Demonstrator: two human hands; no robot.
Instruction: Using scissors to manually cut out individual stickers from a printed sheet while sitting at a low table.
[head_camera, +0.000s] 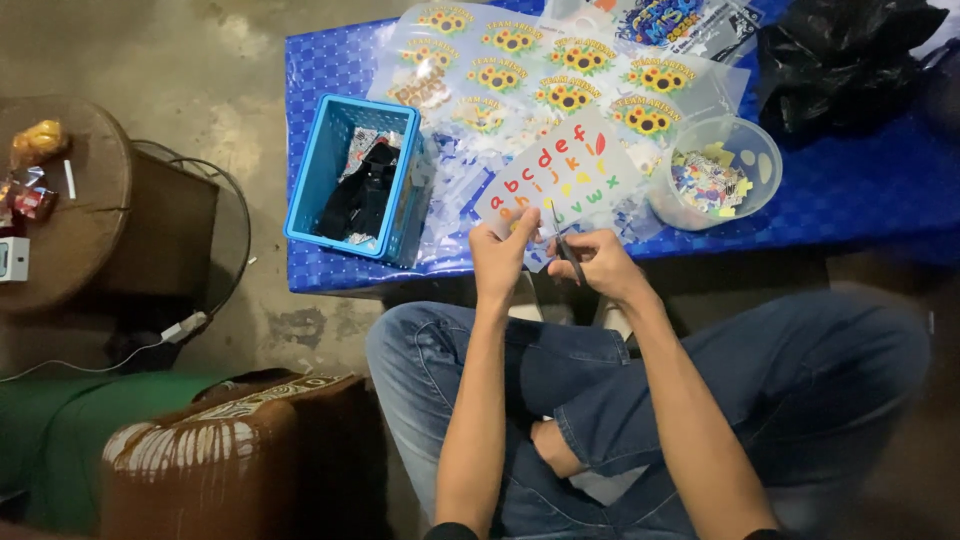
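Note:
My left hand (503, 258) pinches the near edge of a white sticker sheet (560, 175) printed with coloured lowercase letters. It holds the sheet tilted above the front edge of a low table with a blue cloth (860, 190). My right hand (600, 262) grips a pair of dark scissors (566, 240). Their blades point up into the sheet's lower edge, beside my left thumb. Both forearms reach out over my crossed legs in blue jeans.
A blue plastic basket (325, 170) with dark items sits at the table's left. Sunflower sticker sheets (560, 70) lie behind. A clear tub (755, 150) of cut pieces stands at right, near a black bag (840, 60). A round side table (90, 190) and a cushion (210, 450) are left.

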